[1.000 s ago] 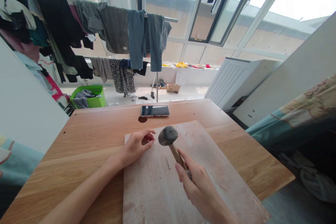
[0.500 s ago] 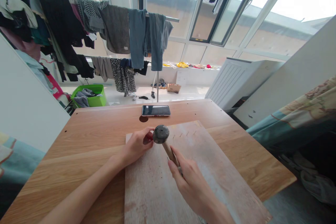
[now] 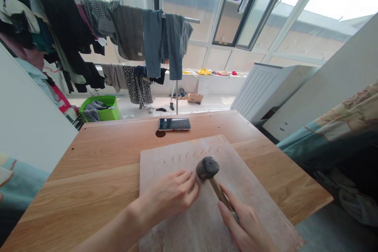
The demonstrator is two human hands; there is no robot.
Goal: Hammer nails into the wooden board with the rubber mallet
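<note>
My right hand (image 3: 243,218) is closed around the wooden handle of a mallet (image 3: 208,167) with a dark, rounded head, held above a pale wooden board (image 3: 260,189). My left hand (image 3: 178,191) is just left of the mallet head, over the board. Its fingers are bent and close together, their tips partly hidden, and I cannot make out what is in them. Beyond both hands, a row of several thin nails (image 3: 194,153) stands up from the board, some leaning a little. A small dark hole (image 3: 164,162) shows at the row's left end.
The board lies on a wooden table (image 3: 97,157). A phone (image 3: 174,124) rests near the far edge beside a round dark hole (image 3: 160,134). Behind are hanging clothes (image 3: 130,31), a green basket (image 3: 109,114) and a white ribbed panel (image 3: 251,90). A curtain (image 3: 319,130) hangs at right.
My left hand has moved right and nearer to me, away from the left part of the nail row. The mallet has shifted right and nearer too, uncovering more of the nails.
</note>
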